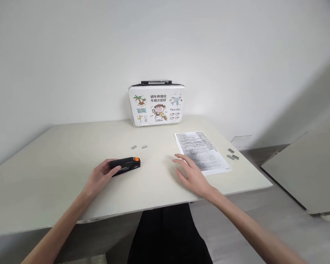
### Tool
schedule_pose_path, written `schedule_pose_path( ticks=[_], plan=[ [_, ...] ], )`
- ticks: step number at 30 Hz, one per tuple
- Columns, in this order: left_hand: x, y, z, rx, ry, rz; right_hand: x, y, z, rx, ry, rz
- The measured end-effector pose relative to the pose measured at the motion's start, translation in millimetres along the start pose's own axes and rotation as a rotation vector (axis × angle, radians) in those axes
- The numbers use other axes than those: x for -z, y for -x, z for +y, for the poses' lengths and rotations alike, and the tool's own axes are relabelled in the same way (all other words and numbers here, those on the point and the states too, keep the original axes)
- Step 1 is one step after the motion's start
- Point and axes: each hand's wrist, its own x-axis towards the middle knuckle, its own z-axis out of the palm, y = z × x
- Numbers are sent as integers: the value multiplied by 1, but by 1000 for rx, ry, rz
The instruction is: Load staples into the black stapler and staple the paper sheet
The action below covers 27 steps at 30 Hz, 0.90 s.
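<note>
A black stapler (126,164) with an orange tip lies on the white table, pointing to the right. My left hand (101,175) grips its rear end, the thumb along the near side and the fingers on the far side. My right hand (191,174) hovers with fingers apart and nothing in them, beside the near left edge of a printed paper sheet (202,154). Two small staple strips (144,147) lie beyond the stapler. Several more staple strips (230,157) lie to the right of the paper.
A white carrying case (157,104) with cartoon prints and a black handle stands upright against the wall at the back of the table (57,165). The table's front edge runs just above my lap. A pale panel (308,168) stands on the floor at the right.
</note>
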Motion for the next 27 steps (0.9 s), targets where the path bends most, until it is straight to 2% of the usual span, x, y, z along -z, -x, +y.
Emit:
schedule_pose_path(
  ticks=[3,8,11,13,16,21,25,27],
  plan=[
    [-15,-14,9,-21,42,-108,-3,-35,-7,53,-98,-116],
    [-51,-24,28,-72,162,-336,-8,-87,-9,180,-216,-335],
    [-69,-28,34,-76,190,-371,-18,-106,-1,272,-212,-391],
    [-73,-33,34,-87,155,-365,-25,-111,6,312,-229,-403],
    [-66,-44,27,-188,51,-381,-33,-111,16,308,-286,-381],
    [-37,-71,3,-370,-78,-429,-40,-104,23,298,-315,-294],
    [-27,-96,-17,-359,-152,-360,-44,-101,24,331,-274,-269],
    [-29,-110,-27,-325,-181,-266,-44,-100,23,343,-253,-258]
  ],
)
